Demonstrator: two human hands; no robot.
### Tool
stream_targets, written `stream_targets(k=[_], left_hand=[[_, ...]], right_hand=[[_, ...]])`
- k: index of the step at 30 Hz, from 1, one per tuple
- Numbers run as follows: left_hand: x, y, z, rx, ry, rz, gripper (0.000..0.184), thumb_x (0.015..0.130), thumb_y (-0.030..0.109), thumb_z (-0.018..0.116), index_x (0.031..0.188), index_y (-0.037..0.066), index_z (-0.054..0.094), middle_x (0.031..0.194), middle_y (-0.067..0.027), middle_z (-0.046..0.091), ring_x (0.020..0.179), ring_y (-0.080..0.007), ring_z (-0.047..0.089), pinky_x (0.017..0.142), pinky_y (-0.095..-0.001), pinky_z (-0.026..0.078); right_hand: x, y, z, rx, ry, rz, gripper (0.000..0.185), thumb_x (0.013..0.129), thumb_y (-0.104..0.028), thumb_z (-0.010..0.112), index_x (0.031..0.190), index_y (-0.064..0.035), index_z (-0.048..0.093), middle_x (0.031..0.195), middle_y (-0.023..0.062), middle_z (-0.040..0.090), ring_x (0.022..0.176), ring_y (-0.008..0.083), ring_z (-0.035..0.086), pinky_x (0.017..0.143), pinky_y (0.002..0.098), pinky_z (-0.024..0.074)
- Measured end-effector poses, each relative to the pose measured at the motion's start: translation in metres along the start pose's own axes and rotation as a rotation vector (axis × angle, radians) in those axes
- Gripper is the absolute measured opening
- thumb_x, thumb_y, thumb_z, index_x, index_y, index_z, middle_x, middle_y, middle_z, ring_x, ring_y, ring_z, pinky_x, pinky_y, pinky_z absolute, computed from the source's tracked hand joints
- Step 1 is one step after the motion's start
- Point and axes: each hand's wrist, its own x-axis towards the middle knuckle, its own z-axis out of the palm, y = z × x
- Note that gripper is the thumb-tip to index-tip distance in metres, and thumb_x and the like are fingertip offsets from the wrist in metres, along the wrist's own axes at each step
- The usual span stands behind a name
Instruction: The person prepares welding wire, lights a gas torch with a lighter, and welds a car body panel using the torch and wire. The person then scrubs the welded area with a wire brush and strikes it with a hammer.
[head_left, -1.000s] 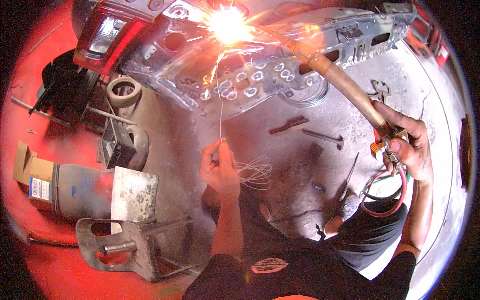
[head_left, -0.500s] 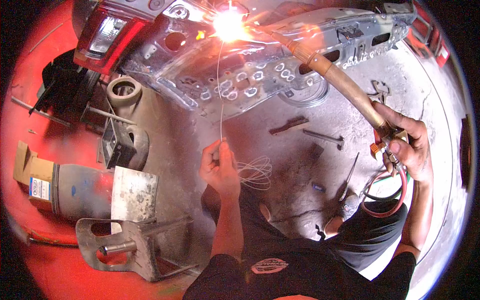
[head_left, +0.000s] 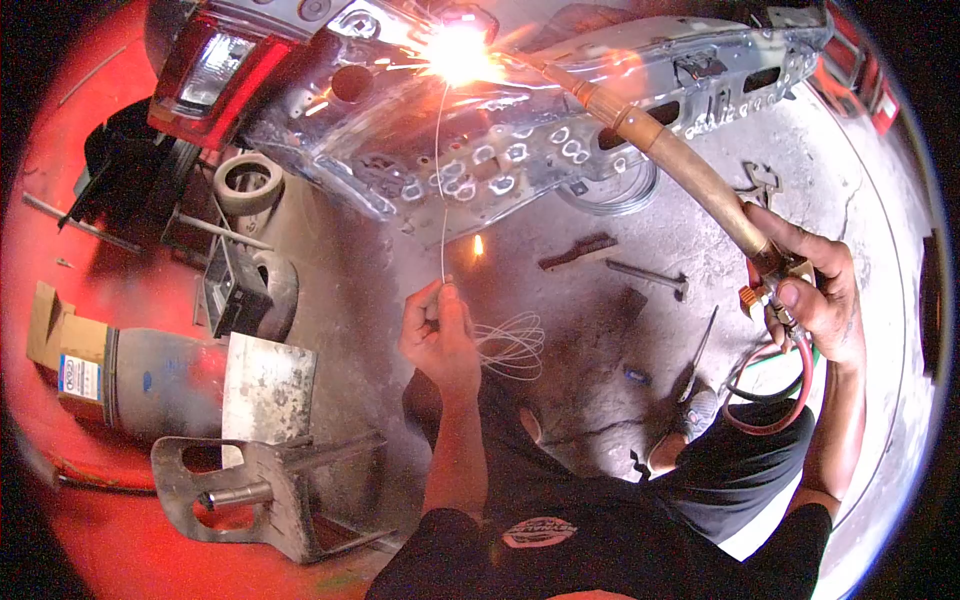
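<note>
Between its fingertips my left hand pinches a thin filler wire, which runs up to a blinding bright spot at the metal. The rest of the wire hangs in a loose coil beside that hand. My right hand is wrapped round the valve end of a brass welding torch. The torch points up and left, its tip lost in the glare. Behind the wire spans a bare steel car body panel with holes and ringed weld marks. Hoses hang from the torch below my right hand.
A tail light adjoins the panel at upper left. On the left lie a cylinder, a cardboard box and a metal bracket. A hammer-like tool and a dark metal strip lie on the floor.
A small glowing spark now shows below the panel, right of the wire. The flare at the metal has changed shape slightly. Both hands stay nearly in place.
</note>
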Motion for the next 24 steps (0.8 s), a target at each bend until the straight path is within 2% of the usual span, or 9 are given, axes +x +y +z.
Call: stream_targets(k=[5,24], left_hand=[[-0.0015,0.0042,0.0015,0.037,0.027,-0.05,0.007,0.094,0.003,0.06,0.1,0.001,0.064,0.06,0.002,0.05,0.044,-0.0017,0.037,0.035,-0.0193,0.027],[0.0,0.0043,0.002,0.046,0.012,-0.03,0.007,0.094,0.004,0.06,0.099,0.001,0.064,0.059,0.002,0.05,0.043,-0.0022,0.038,0.036,-0.0198,0.028]], right_hand=[[-0.0002,0.002,0.0009,0.027,0.005,-0.008,0.075,0.078,-0.043,0.075,0.135,0.0008,0.055,0.075,0.0067,0.063,0.048,0.0083,0.054,0.042,0.022,0.0421],[0.0005,0.0074,-0.0006,-0.03,0.022,-0.045,0.076,0.077,-0.046,0.074,0.135,-0.0007,0.056,0.077,0.0073,0.064,0.05,0.009,0.055,0.044,0.0225,0.0431]])
